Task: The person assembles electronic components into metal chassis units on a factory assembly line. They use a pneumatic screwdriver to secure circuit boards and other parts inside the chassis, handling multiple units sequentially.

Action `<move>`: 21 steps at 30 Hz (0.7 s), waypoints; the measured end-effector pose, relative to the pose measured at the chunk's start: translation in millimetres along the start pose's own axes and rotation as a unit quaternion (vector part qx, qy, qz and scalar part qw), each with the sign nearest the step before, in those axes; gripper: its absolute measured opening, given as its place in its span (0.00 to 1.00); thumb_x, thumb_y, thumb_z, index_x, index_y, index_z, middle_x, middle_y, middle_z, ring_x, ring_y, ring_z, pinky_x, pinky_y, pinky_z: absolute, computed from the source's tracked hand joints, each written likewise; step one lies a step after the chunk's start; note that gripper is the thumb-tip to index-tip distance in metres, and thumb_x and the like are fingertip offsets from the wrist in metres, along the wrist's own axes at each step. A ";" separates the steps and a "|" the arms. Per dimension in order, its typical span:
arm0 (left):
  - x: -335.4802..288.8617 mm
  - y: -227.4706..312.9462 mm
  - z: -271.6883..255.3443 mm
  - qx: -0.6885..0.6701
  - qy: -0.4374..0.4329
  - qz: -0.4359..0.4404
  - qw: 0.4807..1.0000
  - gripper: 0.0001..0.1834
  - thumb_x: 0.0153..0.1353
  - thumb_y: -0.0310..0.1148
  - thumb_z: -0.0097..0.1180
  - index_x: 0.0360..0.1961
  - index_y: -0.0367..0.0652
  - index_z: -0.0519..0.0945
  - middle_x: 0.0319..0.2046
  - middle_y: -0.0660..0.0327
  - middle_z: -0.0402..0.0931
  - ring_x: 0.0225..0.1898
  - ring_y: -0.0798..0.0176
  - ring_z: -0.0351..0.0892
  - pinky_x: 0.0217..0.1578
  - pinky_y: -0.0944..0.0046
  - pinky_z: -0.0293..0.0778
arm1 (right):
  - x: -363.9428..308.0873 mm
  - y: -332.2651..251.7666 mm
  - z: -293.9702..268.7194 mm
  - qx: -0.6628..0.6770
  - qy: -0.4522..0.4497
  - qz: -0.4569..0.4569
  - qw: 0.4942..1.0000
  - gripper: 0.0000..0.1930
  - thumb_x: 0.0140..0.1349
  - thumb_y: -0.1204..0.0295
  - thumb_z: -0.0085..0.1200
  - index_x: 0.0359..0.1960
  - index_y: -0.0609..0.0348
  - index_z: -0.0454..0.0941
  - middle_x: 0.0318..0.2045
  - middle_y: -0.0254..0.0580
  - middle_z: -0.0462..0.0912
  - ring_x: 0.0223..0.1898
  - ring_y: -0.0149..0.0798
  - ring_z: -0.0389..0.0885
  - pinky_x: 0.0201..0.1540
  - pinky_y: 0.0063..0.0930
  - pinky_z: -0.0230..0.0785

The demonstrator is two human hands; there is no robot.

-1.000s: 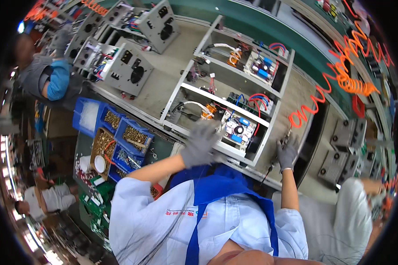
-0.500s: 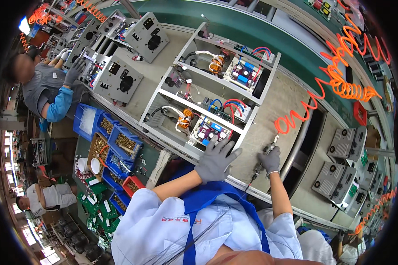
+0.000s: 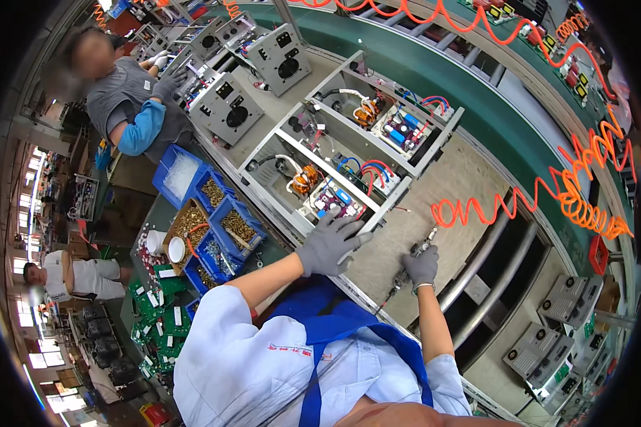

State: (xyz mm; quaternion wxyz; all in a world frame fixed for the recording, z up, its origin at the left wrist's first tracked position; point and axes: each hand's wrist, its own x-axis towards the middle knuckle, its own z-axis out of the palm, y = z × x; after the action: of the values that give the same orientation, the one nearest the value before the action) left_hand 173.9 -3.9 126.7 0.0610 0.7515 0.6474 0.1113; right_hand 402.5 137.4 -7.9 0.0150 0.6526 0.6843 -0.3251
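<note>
My left hand, in a grey glove, rests with fingers spread at the near right corner of an open metal chassis. Inside the chassis, next to my fingertips, sits a circuit board with blue parts. An orange-wound coil and red and blue wires are also fitted there. My right hand, also gloved, is wrapped round a slim pneumatic screwdriver. The tool lies low over the bench, its thin bit pointing toward my body. An orange coiled hose joins its far end.
Blue bins of screws and green circuit boards stand at my left. A co-worker is at the far left by grey fan-fitted units. Metal rollers lie right of my right hand; more grey units stand beyond.
The whole view has turned, so the chassis and bins appear farther right. My left hand stays by the chassis corner, and my right hand still grips the screwdriver.
</note>
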 end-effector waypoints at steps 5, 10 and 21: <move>-4.9 2.1 6.8 0.029 -0.002 0.006 1.000 0.39 0.36 0.42 0.61 0.57 0.56 0.69 0.53 0.57 0.69 0.57 0.54 0.66 0.63 0.45 0.48 | 4.5 8.3 7.7 0.020 -0.001 -0.013 1.000 0.38 0.39 0.57 0.64 0.47 0.67 0.59 0.43 0.63 0.72 0.44 0.61 0.75 0.47 0.46 0.71; -2.7 -6.7 14.8 0.060 -0.036 0.006 0.998 0.37 0.39 0.44 0.61 0.56 0.53 0.71 0.56 0.52 0.66 0.59 0.48 0.63 0.63 0.45 0.49 | 13.8 24.8 4.5 0.222 -0.042 -0.036 0.973 0.32 0.41 0.61 0.64 0.44 0.64 0.63 0.36 0.52 0.76 0.36 0.48 0.78 0.41 0.40 0.73; 60.1 80.1 58.9 0.080 0.106 0.011 0.991 0.32 0.51 0.44 0.61 0.57 0.45 0.71 0.61 0.47 0.63 0.62 0.42 0.59 0.62 0.43 0.50 | -45.2 181.8 -91.5 0.407 0.078 -0.053 0.908 0.23 0.41 0.63 0.60 0.39 0.59 0.69 0.31 0.49 0.78 0.34 0.45 0.78 0.39 0.37 0.70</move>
State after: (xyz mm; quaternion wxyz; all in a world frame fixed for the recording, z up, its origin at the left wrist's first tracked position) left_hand 273.5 46.1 93.9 -0.0694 0.7452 0.6485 0.1391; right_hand 610.2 128.5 7.0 -0.3231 0.5878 0.5252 -0.5237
